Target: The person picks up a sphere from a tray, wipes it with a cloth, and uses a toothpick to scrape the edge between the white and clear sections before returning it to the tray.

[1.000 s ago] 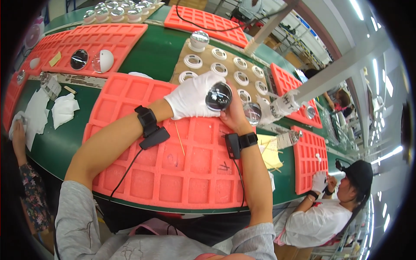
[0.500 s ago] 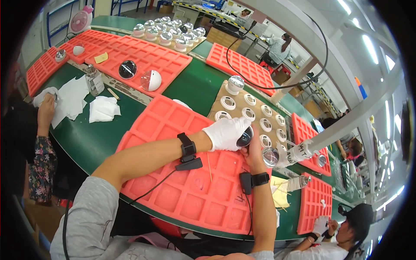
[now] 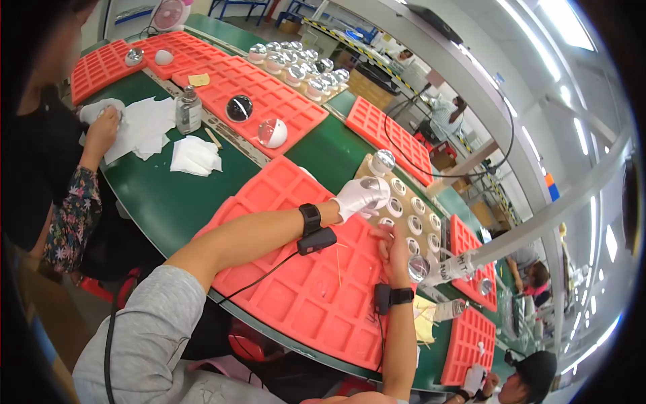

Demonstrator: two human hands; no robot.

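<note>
My left hand [image 3: 360, 200], in a white glove, reaches over the brown board [image 3: 402, 237] of white rings and grips a shiny domed ball [image 3: 371, 183]. Its fingers cover much of the ball, so whether it touches a ring cannot be made out. Bare and loosely curled, my right hand [image 3: 393, 252] hovers near the board's close edge, with no object visible in it. A mirrored ball on a white base [image 3: 383, 161] stands at the board's far corner. Close to my right wrist is a clear dome [image 3: 418, 268]. Beneath my forearms lies a red compartment tray [image 3: 282, 273].
Another red tray [image 3: 303, 124] holds a dark dome [image 3: 239, 108] and a red-and-white ball [image 3: 272, 133]. Left are a glass bottle [image 3: 188, 111], white cloths [image 3: 195, 156] and a co-worker's hands [image 3: 102, 124]. A white post [image 3: 511, 236] slants up at right, beside a yellow paper [image 3: 424, 318].
My hands have separated. The left has carried the ball away over the ring board, while the right stays back with curled fingers. The whole view has shifted and tilted.
</note>
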